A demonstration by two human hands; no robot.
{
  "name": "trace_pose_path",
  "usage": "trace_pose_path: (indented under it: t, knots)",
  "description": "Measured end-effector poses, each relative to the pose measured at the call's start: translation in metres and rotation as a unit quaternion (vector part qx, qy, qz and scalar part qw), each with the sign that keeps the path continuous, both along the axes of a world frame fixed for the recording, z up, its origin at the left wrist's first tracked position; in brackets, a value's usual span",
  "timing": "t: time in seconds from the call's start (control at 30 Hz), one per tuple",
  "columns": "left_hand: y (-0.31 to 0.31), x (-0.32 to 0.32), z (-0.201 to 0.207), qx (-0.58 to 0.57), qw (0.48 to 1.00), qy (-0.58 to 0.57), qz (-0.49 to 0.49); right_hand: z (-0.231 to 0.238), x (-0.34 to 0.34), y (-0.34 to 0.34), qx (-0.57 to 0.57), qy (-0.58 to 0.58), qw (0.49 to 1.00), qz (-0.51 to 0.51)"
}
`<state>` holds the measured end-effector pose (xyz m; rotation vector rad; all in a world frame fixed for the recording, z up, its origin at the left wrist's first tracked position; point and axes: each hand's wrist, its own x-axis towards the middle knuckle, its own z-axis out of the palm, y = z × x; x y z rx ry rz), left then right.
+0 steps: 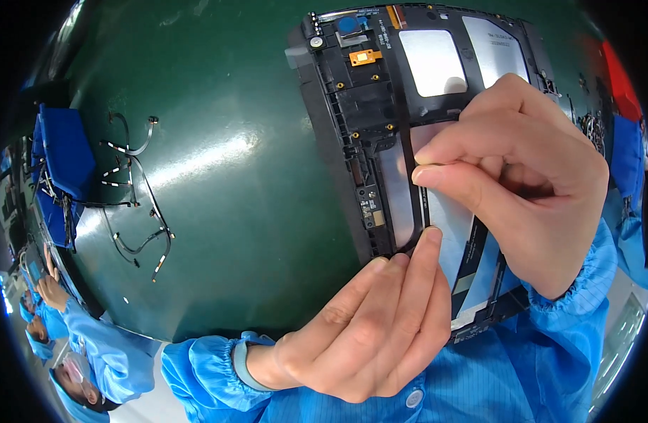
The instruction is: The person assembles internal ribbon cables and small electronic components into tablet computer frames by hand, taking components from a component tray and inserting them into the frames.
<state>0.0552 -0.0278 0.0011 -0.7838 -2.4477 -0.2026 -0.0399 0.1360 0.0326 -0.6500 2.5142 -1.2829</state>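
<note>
A thin black cable (425, 206) runs along a narrow channel in a tablet-like device (380, 99). The device has a black frame, silvery panels and a small orange flex piece (365, 58). Over its middle, my right hand (532, 173) pinches the cable between thumb and forefinger. Close below, my left hand (377, 328) rests at the device's lower left edge. Its fingertips are pressed together against the frame where the cable bends, one finger reaching up beside the cable. The fingers cover the cable's lower end, and my right hand hides part of the panels.
Several loose black cables (146, 187) lie on the green tabletop (218, 233) to the left. Beyond them stands a blue bin (64, 151) with cables in it. At the far right are a red bin (620, 81) and a blue one (626, 151). A co-worker's blue sleeve (102, 338) shows lower left.
</note>
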Motion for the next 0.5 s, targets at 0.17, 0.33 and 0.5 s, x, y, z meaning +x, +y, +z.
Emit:
trace_pose_path:
  t: [0.17, 0.33, 0.5]
  knots:
    - [-0.001, 0.000, 0.001, -0.006, 1.000, -0.010, 0.004, -0.002, 0.001, -0.009, -0.020, -0.011, 1.000, -0.011]
    - [-0.001, 0.000, 0.003, -0.015, 1.000, -0.016, 0.000, -0.003, 0.000, -0.011, -0.039, -0.019, 0.999, -0.025]
    - [0.001, -0.002, 0.003, -0.013, 1.000, -0.018, 0.010, -0.005, -0.001, -0.008, -0.061, -0.028, 0.997, -0.037]
